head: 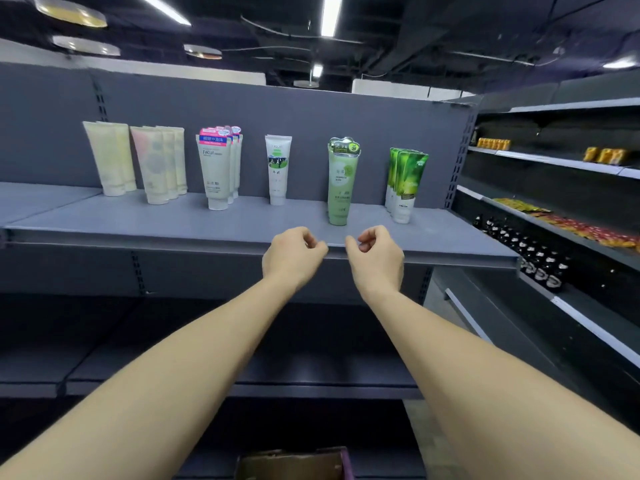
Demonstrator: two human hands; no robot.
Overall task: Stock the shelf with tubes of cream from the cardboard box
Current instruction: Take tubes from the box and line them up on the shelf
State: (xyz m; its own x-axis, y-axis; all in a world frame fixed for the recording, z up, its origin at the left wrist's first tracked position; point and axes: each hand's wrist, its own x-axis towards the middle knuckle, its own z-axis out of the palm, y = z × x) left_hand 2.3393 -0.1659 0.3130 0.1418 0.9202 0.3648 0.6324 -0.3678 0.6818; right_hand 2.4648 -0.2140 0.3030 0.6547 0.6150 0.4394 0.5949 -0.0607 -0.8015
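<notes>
**Head view: both hands empty at shelf edge, tubes standing in groups**

Head view, single frame. Left hand [294, 254] and right hand [375, 259] side by side at frame centre, hovering just in front of shelf [173, 220] front lip. Fingers on both loosely curled, holding nothing, thumbs pointing toward each other with a small gap between.

Tubes all upright, cap down, in a row along the shelf from 9 to 3 o'clock:
- pale yellow tubes [109, 157] at far 9 o'clock
- cream tubes [156, 164] just beside them
- white tubes with pink tops [216, 168] at about 11 o'clock
- lone white tube with green picture [278, 168] near 12 o'clock
- pale green tube [341, 181] at 1 o'clock, closest to the hands, just above right hand
- bright green tubes [407, 181] at 2 o'clock

Cardboard box [294, 464] at 6 o'clock, bottom edge of frame, only top rim visible, contents not readable.

Side shelving [554, 168] at 3 o'clock with orange packets and dark bottles [533, 251].
</notes>
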